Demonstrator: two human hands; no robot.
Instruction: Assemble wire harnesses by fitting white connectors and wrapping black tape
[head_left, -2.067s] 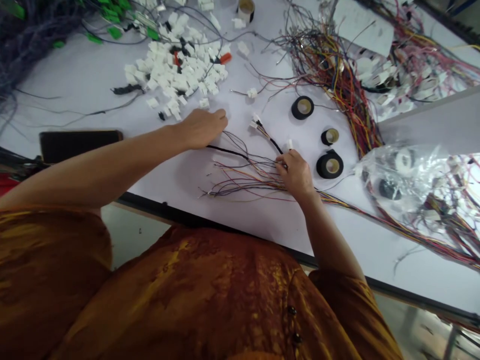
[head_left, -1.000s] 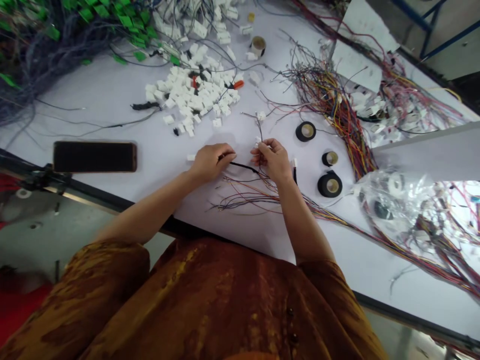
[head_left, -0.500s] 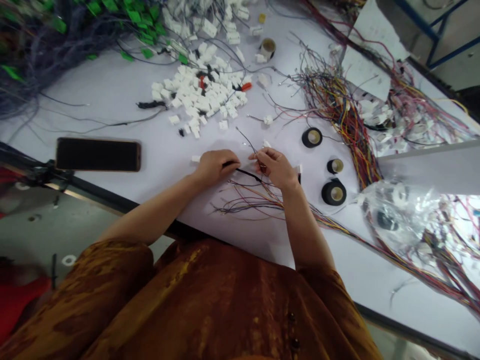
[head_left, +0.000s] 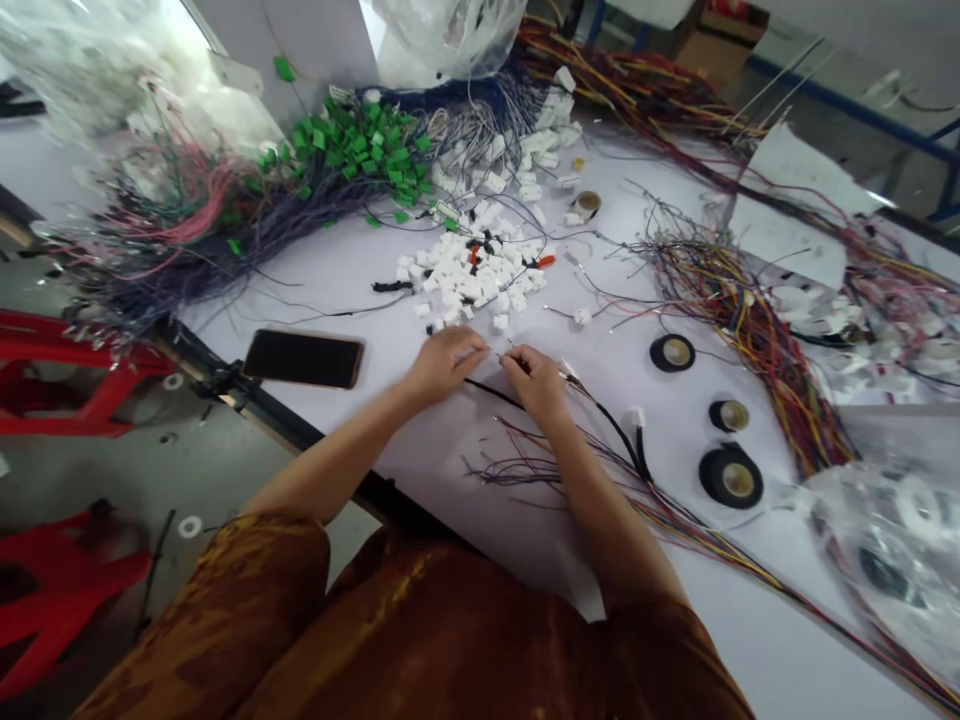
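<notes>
My left hand (head_left: 448, 364) is closed in a pinch above the table, and what its fingertips hold is too small to make out. Close to its right, my right hand (head_left: 535, 382) pinches a thin wire (head_left: 511, 343), whose end points toward the left fingertips. A black-sleeved lead (head_left: 493, 393) runs beneath both hands. Below them, loose wire ends (head_left: 517, 468) fan out from a multicoloured wire harness (head_left: 720, 558). One black-sleeved branch of it ends in a white connector (head_left: 637, 418). Just beyond the hands lies a pile of white connector housings (head_left: 480, 275).
A phone (head_left: 304, 358) lies at left near the table edge. Black tape rolls (head_left: 731, 477) sit at right beside a clear plastic bag (head_left: 892, 540). Green connectors (head_left: 367, 145) and wire bundles (head_left: 750, 320) cover the back and right. Red stools (head_left: 67, 570) stand on the floor.
The view has swung left and up, so table things appear lower and further right. My hands have come closer together, fingertips nearly meeting, and my left hand has come off the black-sleeved lead.
</notes>
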